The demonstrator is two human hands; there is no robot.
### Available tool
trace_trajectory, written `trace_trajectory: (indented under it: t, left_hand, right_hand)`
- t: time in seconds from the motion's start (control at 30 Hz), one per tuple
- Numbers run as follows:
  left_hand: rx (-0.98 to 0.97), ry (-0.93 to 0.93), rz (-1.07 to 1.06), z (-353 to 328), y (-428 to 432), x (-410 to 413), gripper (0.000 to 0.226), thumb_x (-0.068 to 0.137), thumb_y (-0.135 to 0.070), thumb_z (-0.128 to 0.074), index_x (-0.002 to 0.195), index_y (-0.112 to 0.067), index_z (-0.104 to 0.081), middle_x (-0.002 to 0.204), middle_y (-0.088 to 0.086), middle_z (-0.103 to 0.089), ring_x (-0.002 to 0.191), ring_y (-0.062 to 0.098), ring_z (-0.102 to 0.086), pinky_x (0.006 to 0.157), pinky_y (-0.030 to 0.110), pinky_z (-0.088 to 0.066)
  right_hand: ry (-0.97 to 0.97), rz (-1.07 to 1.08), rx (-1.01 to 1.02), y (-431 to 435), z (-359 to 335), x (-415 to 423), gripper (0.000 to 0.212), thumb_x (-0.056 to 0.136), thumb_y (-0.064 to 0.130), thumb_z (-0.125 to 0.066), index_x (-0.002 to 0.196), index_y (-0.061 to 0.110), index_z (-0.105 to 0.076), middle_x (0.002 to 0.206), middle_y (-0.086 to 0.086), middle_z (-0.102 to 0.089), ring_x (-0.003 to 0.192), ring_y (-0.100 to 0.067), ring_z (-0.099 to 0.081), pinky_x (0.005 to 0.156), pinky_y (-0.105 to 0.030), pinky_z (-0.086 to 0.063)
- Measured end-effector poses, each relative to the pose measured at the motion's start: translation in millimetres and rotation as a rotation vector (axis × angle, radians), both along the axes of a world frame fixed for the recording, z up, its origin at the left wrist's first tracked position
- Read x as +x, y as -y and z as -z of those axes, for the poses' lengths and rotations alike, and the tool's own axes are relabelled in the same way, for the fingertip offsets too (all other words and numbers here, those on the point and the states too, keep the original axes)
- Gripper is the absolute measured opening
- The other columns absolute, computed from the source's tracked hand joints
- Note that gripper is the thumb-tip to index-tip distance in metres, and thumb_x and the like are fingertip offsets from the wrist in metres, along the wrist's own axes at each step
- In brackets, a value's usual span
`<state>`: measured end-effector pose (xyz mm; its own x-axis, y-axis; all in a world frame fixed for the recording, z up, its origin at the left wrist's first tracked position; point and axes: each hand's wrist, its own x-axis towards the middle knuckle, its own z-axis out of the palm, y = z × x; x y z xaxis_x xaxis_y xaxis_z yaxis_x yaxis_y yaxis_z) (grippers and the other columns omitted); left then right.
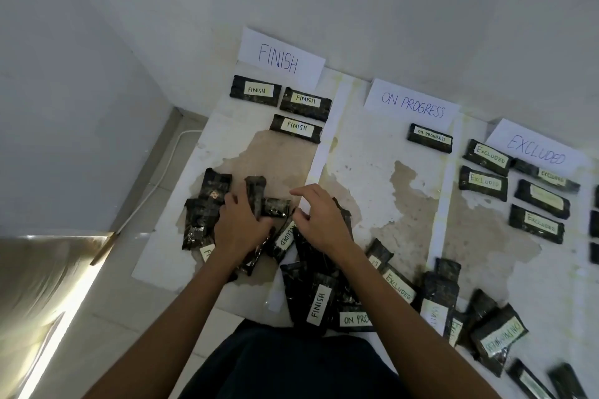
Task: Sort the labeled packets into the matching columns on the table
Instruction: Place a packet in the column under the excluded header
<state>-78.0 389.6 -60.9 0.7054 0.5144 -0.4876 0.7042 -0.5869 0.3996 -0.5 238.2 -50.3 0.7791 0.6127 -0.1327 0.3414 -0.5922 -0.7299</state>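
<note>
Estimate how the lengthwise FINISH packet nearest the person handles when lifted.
The FINISH packet probably flexes somewhat: its dark wrap looks crinkled and soft. Glossy glints on nearby packets suggest a slippery film. Being flat, it should slide, not roll.

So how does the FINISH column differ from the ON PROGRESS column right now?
FINISH column holds three sorted packets; ON PROGRESS column holds one packet. A jumbled heap covers the FINISH column's near half; the ON PROGRESS column has few strays at its near edge. Shared: white header sheets, blue handwriting.
</note>
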Motion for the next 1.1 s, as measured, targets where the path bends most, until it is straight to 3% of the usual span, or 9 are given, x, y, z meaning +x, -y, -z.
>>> trace_trajectory:
  t: [0.1, 0.2, 0.27, 0.43, 0.57, 0.67, 0.8, 0.9, 1.1]
  left_hand:
    - [-0.552, 0.154, -0.448, -19.4, -3.3, 5.7, 0.054, 0.089, -0.018, -0.044, 0.141, -0.014, -0.03, 0.115, 0.013, -0.054, 0.087, 0.021, -0.057, 0.068, 0.03, -0.048]
    - [-1.106, 0.24, -0.865, -38.8, 0.8, 0.3, 0.029, 0.089, -0.012, -0.037, 0.105, -0.001, -0.058, 0.08, 0.013, -0.064, 0.064, 0.022, -0.061, 0.055, 0.028, -0.052]
    - [-1.218, 0.291, -0.941, -39.7, 3.2, -4.9, 0.028, 0.088, -0.014, -0.036, 0.096, -0.002, -0.06, 0.072, 0.011, -0.066, 0.062, 0.022, -0.063, 0.059, 0.03, -0.053]
    - [-1.238, 0.365, -0.979, -40.8, 16.9, -9.6, 0.031, 0.09, -0.014, -0.033, 0.096, -0.002, -0.06, 0.079, 0.013, -0.065, 0.071, 0.024, -0.062, 0.066, 0.034, -0.051]
    - [-1.077, 0.256, -0.797, -44.2, 29.1, -6.2, 0.025, 0.089, -0.01, -0.037, 0.096, -0.002, -0.059, 0.077, 0.012, -0.065, 0.068, 0.022, -0.061, 0.066, 0.033, -0.05]
    - [-0.814, 0.178, -0.469, -43.0, 34.8, -0.9, 0.021, 0.088, -0.008, -0.045, 0.105, -0.01, -0.058, 0.088, 0.008, -0.065, 0.076, 0.02, -0.061, 0.068, 0.032, -0.048]
    - [-0.737, 0.111, -0.008, -52.8, 47.2, 7.4, 0.026, 0.087, -0.01, -0.053, 0.109, -0.021, -0.062, 0.101, 0.001, -0.067, 0.093, 0.018, -0.063, 0.079, 0.031, -0.05]
    - [-0.756, 0.075, 0.192, -65.0, 63.4, 18.4, 0.027, 0.089, -0.008, -0.053, 0.11, -0.022, -0.062, 0.104, -0.003, -0.066, 0.097, 0.014, -0.061, 0.082, 0.026, -0.048]
    - [-0.704, 0.013, 0.446, -75.4, 103.9, 44.4, 0.037, 0.088, -0.013, -0.054, 0.12, -0.03, -0.056, 0.116, -0.006, -0.059, 0.107, 0.011, -0.054, 0.09, 0.028, -0.042]
  right_hand:
    - [-0.184, 0.074, 0.057, 5.6, -11.6, -8.3, 0.03, 0.088, 0.009, -0.054, 0.116, 0.017, -0.06, 0.113, 0.001, -0.06, 0.093, -0.007, -0.056, 0.083, -0.026, -0.049]
    - [-0.328, 0.145, 0.152, 8.5, -22.6, -18.7, 0.028, 0.089, 0.007, -0.054, 0.113, 0.019, -0.061, 0.105, 0.003, -0.062, 0.077, 0.002, -0.057, 0.069, -0.015, -0.047]
    - [-0.369, 0.183, 0.192, 10.7, -29.1, -24.9, 0.027, 0.089, 0.007, -0.055, 0.11, 0.022, -0.061, 0.103, 0.003, -0.064, 0.072, 0.005, -0.055, 0.066, -0.011, -0.045]
    - [-0.471, 0.205, 0.197, 16.3, -42.1, -35.4, 0.022, 0.089, 0.017, -0.06, 0.111, 0.022, -0.06, 0.101, 0.005, -0.063, 0.068, 0.0, -0.054, 0.066, -0.012, -0.045]
    - [-0.458, 0.213, 0.136, 23.0, -46.6, -43.8, 0.033, 0.09, 0.02, -0.06, 0.122, 0.02, -0.055, 0.107, 0.005, -0.058, 0.078, -0.003, -0.058, 0.071, -0.015, -0.05]
    - [-0.241, 0.237, 0.052, 38.1, -46.6, -43.9, 0.046, 0.084, 0.019, -0.061, 0.128, 0.022, -0.047, 0.118, 0.005, -0.044, 0.1, -0.009, -0.052, 0.09, -0.029, -0.049]
    - [0.039, -0.004, -0.081, 71.9, -50.3, -36.3, 0.074, 0.074, 0.022, -0.067, 0.141, 0.025, -0.036, 0.146, 0.0, -0.028, 0.132, -0.02, -0.031, 0.109, -0.034, -0.034]
    - [0.188, -0.159, -0.225, 96.0, -54.3, -29.1, 0.076, 0.07, 0.02, -0.07, 0.14, 0.025, -0.04, 0.149, -0.003, -0.029, 0.134, -0.025, -0.027, 0.109, -0.039, -0.03]
    - [0.347, -0.177, -0.316, 141.6, -55.7, -15.0, 0.073, 0.069, 0.01, -0.072, 0.136, 0.02, -0.045, 0.145, -0.007, -0.04, 0.13, -0.032, -0.035, 0.103, -0.046, -0.036]
